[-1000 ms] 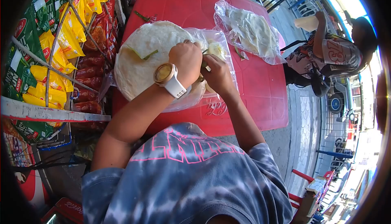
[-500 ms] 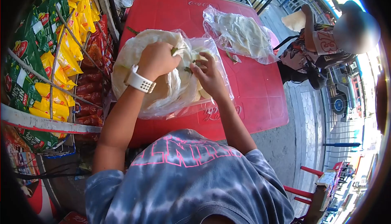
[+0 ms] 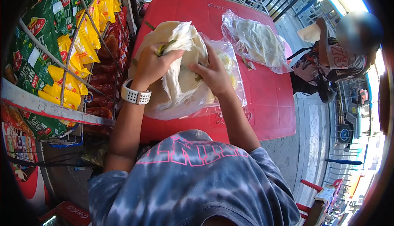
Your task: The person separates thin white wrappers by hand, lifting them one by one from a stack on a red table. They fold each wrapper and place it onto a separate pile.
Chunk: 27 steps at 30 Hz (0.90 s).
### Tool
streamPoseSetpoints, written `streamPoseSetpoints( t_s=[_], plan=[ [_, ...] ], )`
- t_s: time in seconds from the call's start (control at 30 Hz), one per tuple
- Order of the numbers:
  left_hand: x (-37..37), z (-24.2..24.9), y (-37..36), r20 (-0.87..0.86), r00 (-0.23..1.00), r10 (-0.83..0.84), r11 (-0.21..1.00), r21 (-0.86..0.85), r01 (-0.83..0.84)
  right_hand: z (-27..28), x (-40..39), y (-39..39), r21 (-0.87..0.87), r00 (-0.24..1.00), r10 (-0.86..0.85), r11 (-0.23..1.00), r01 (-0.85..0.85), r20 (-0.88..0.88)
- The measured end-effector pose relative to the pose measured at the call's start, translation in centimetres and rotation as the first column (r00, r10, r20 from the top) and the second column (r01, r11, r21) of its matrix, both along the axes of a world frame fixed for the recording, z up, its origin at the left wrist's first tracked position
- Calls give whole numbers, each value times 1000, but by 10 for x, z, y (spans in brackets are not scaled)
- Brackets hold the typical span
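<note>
A stack of thin, pale dough wrappers (image 3: 186,78) lies on clear plastic (image 3: 164,113) on the red table. My left hand (image 3: 152,66), with a white watch (image 3: 136,93) on its wrist, is closed on the bunched edge of the top wrapper and lifts it. A green strip (image 3: 166,47) shows at its fingers. Across the fold, my right hand (image 3: 214,74) has thumb and fingers closed on the wrapper's other side, some fingertips hidden behind it. Right beside it, pale rounded pieces (image 3: 227,63) sit in clear plastic.
A second plastic bag (image 3: 256,41) of pale sheets lies farther back on the red table (image 3: 271,102). Green and yellow snack packs (image 3: 67,74) hang in a wire rack at the left. Beyond the table's right edge is a person (image 3: 328,57) holding a pale sheet.
The top wrapper's edge has risen and folded upright between my hands. My right hand has moved from fingers apart to closing on the wrapper. The view has shifted slightly.
</note>
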<state>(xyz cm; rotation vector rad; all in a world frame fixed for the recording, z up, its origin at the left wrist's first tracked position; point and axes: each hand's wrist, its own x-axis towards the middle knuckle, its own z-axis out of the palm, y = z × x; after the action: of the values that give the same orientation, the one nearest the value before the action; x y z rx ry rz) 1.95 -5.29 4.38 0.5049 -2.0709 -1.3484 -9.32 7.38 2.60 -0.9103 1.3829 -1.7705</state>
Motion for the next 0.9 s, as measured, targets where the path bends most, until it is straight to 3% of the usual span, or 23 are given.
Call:
streamPoseSetpoints(
  t_s=[0.1, 0.23, 0.27, 0.37, 0.4, 0.47, 0.57, 0.7, 0.73, 0.8, 0.83, 0.9],
  plan=[
    [8, -2, -2, -222, 973, -65, 949, 288, 129, -3, 1, 2, -22, 998, 22, 1000, -21, 52],
    [22, 3, 3, -268, 962, 50, 691, 705, 161, -1, -2, 9, 9, 985, 71, 997, -73, 154],
    [21, -17, -6, -330, 942, 59, 588, 774, 234, -5, -4, 11, 25, 981, 75, 996, -81, 179],
    [20, -7, -3, -591, 794, 143, 301, 790, 533, -17, -11, 20, 31, 960, 71, 996, -82, 272],
    [25, -4, -9, -646, 761, 50, 273, 742, 612, -18, -12, 23, 41, 954, 58, 996, -73, 293],
    [26, -3, -11, -579, 810, 99, 313, 790, 526, -16, -14, 29, 56, 939, 68, 994, -92, 336],
    [24, -2, -3, -539, 840, 65, 341, 803, 489, 0, -14, 29, 91, 977, 73, 992, -92, 200],
    [22, 3, 16, -425, 904, 41, 361, 850, 384, 13, -18, 23, 163, 986, 7, 986, 20, -168],
    [19, -9, 13, -430, 903, 20, 490, 791, 366, 10, -19, 18, 111, 885, -38, 989, 101, -465],
    [20, -10, 15, -390, 921, -5, 522, 784, 336, 19, -16, 17, 178, 720, -32, 961, 214, -693],
    [20, -9, 15, -372, 928, -17, 539, 778, 322, 22, -15, 16, 194, 615, -16, 942, 274, -788],
    [20, -13, 14, -357, 933, -49, 547, 772, 325, 17, -20, 13, 179, 590, -2, 952, 249, -807]
  ],
)
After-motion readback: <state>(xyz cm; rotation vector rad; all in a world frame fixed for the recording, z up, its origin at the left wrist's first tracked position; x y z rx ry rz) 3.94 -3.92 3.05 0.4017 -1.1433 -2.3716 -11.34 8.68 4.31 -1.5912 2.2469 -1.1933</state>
